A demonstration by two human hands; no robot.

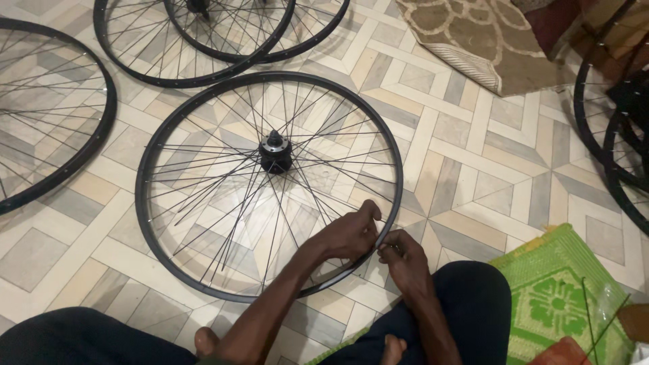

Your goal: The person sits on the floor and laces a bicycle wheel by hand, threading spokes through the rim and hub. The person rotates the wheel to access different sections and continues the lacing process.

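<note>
**Inspector:** Head view, reading left to right. A black bicycle rim [40, 128] is lying flat on the patterned tile floor [466, 169] at your far left, partly cut off by the frame edge. Two more overlapping rims [203, 51] are lying along the top edge.

**Operator:** And the one I am working on?

**Inspector:** The spoked wheel [176, 122] is lying flat at the centre, just ahead of your knees, its black hub [276, 154] pointing up at the camera. Several spokes are hanging loose and crossing unevenly on its lower left side. You are working at its lower right rim.

**Operator:** My hands?

**Inspector:** Your left hand [348, 233] is reaching across from inside the wheel, fingers curled narrow, with the fingertips pressing on the rim. Your right hand [404, 260] is sitting just outside the rim, fingers pinched close together against the rim's outer edge. Both hands are almost touching each other there. I cannot tell whether either is gripping a small part; anything between the fingertips is hidden.

**Operator:** To the right?

**Inspector:** A green woven mat [554, 297] is lying beside your right knee, with thin loose spokes [589, 318] resting on it. A beige patterned rug [480, 40] is lying at the top, and further rims [608, 142] are leaning at the far right edge.
</note>
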